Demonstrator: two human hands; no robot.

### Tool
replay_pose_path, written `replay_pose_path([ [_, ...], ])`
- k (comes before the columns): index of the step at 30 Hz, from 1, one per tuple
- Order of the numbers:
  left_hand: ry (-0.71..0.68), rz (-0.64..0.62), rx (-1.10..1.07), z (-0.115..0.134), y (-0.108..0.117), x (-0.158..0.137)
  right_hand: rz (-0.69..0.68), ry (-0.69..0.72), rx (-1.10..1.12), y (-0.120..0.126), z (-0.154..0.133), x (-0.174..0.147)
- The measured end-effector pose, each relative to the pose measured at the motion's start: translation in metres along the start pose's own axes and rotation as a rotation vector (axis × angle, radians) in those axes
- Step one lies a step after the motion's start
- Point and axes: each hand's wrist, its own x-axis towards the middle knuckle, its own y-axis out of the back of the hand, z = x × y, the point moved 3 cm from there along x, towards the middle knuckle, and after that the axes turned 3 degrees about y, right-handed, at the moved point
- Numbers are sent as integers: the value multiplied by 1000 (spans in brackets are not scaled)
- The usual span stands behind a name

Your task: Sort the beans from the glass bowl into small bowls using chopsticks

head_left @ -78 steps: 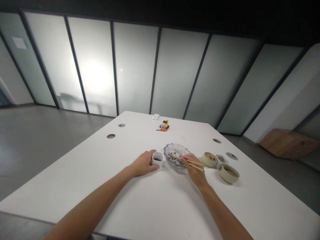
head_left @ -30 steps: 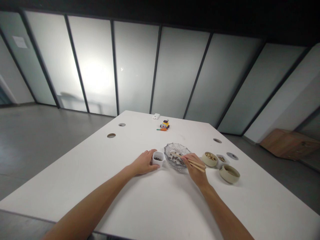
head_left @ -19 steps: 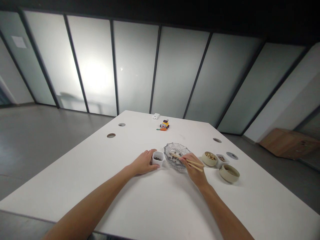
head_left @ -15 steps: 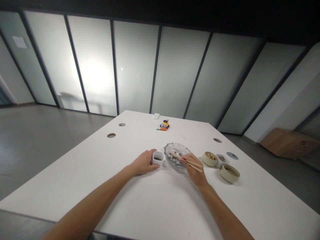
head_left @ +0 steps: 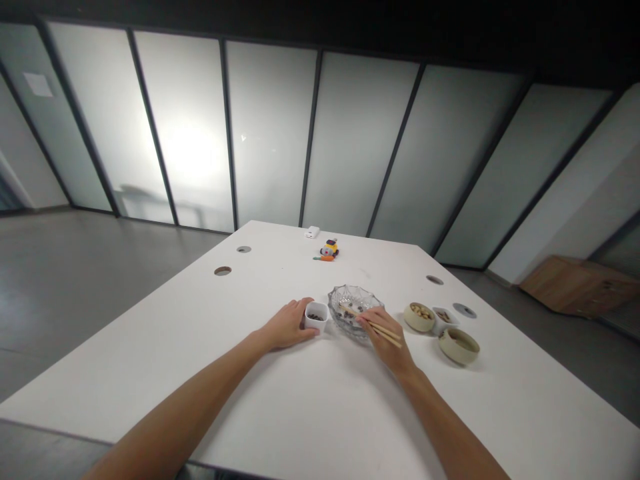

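Observation:
My left hand [head_left: 289, 325] is wrapped round the left side of a small white cup [head_left: 317, 327], which stands on the table with dark bits inside. Just right of it is a clear cut-glass bowl [head_left: 344, 293] with several small dark pieces in it. In my right hand [head_left: 387, 337] is a pair of wooden chopsticks [head_left: 386, 334]; their tips reach down into the glass bowl. Whether a piece is pinched between the tips is too small to tell.
Right of my right hand stand a beige bowl of nuts [head_left: 419, 318], a small white cup [head_left: 444, 319] and another beige bowl [head_left: 459, 347]. A toy truck [head_left: 330, 249], a toy carrot [head_left: 324, 259] and a white box [head_left: 312, 232] lie farther back on the white table [head_left: 280, 400].
My right hand and the chopsticks have shifted slightly to the left over the glass bowl. My left hand and the cup stay where they were.

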Motion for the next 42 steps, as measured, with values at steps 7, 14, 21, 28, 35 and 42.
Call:
replay_pose_path([
  [7,-11,-6,5,-1,-2,1,86,20,-1,2,-1,0],
  [14,0,-12,2,-2,-2,1,262,8,-49,12,-24,5],
  [21,-1,2,-21,-1,0,-2,281,21,-65,4,-23,6],
  [28,-2,-7,-9,-5,-2,1,169,-18,-91,10,10,2],
  [35,-8,-6,-7,-3,-2,1,144,35,-112,6,14,-1],
  [42,0,-3,6,-3,-2,1,119,41,-88,6,17,-2],
])
